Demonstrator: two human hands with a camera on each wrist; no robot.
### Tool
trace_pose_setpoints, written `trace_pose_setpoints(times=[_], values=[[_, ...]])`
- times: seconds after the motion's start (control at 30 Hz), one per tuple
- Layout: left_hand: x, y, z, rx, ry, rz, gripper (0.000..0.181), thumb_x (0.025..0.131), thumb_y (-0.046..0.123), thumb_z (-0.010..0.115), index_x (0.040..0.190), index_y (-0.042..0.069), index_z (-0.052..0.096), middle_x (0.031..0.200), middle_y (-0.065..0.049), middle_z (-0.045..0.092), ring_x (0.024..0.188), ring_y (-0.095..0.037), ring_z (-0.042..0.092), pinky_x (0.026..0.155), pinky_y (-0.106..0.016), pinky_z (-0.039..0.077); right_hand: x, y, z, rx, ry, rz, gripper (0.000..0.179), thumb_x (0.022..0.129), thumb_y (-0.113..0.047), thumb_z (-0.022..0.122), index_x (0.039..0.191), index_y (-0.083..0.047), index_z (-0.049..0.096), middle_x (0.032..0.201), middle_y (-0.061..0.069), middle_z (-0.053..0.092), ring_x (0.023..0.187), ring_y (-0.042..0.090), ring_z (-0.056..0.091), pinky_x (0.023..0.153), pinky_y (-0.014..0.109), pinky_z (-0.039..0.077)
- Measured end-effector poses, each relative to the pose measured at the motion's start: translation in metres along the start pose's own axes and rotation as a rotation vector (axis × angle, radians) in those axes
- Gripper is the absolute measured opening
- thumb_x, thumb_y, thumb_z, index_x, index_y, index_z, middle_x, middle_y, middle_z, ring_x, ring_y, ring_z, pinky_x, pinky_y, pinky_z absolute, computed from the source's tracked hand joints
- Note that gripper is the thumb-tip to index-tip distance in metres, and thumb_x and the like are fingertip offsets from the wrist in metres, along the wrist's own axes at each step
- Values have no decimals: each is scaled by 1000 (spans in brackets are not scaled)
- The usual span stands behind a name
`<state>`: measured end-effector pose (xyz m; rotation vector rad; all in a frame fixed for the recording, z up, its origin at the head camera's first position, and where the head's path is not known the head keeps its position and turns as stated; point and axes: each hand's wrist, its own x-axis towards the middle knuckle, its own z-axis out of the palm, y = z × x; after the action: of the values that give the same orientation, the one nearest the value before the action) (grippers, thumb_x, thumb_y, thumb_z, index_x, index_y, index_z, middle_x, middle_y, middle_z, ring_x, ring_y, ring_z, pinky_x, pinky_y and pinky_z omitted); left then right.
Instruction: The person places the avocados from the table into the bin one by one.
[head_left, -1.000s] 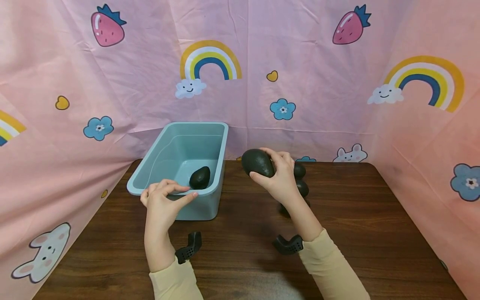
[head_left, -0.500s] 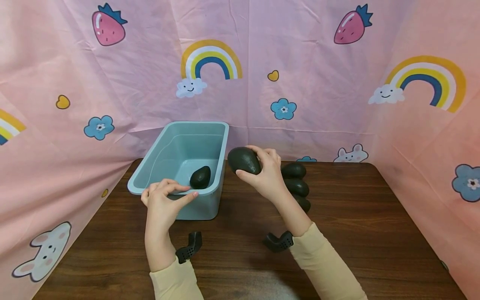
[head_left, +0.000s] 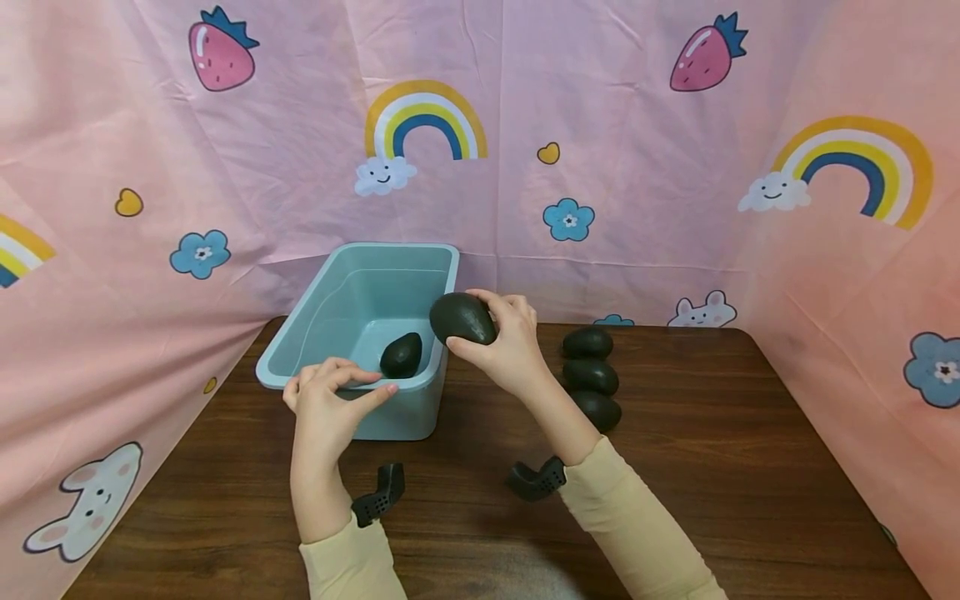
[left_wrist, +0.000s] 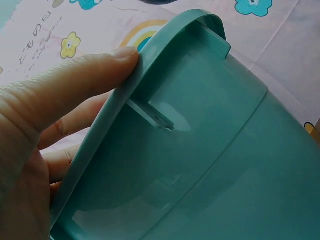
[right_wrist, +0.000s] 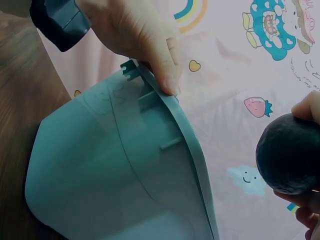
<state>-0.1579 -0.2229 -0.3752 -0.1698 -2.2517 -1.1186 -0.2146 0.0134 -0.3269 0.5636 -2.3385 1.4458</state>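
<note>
My left hand (head_left: 330, 396) pinches the near rim of the blue tub (head_left: 405, 414), left of centre in the frame, while my right hand (head_left: 504, 346) grasps a dark avocado (head_left: 459, 317) near the centre, apart from the tub in the right wrist view. If my grip slackens on that shiny skin, it could slip to the counter (head_left: 712, 467); let go high, it might strike the second avocado (head_left: 401, 356) inside. Its long axis slants from upper left to lower right, blunt end leftward
</note>
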Motion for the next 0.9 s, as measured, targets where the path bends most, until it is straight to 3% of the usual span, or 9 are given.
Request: trace_pose_setpoints(times=[0.4,0.9], values=[[-1,0,0,15,-2,6,20,67,15,89,82,10,77,84,0,60,93,-18,42,102,-50,5,10,-4,22,-16,-43,1,64,74,-38,78,132,-20,57,111,4,48,110,22,34,83,44,37],[1,0,1,17,-10,5,19,68,15,88,83,9,77,85,-1,60,94,-19,41,103,-51,3,17,7,40,-75,-68,21,65,76,-42,76,134,-18,56,112,5,51,111,23,35,83,43,37]])
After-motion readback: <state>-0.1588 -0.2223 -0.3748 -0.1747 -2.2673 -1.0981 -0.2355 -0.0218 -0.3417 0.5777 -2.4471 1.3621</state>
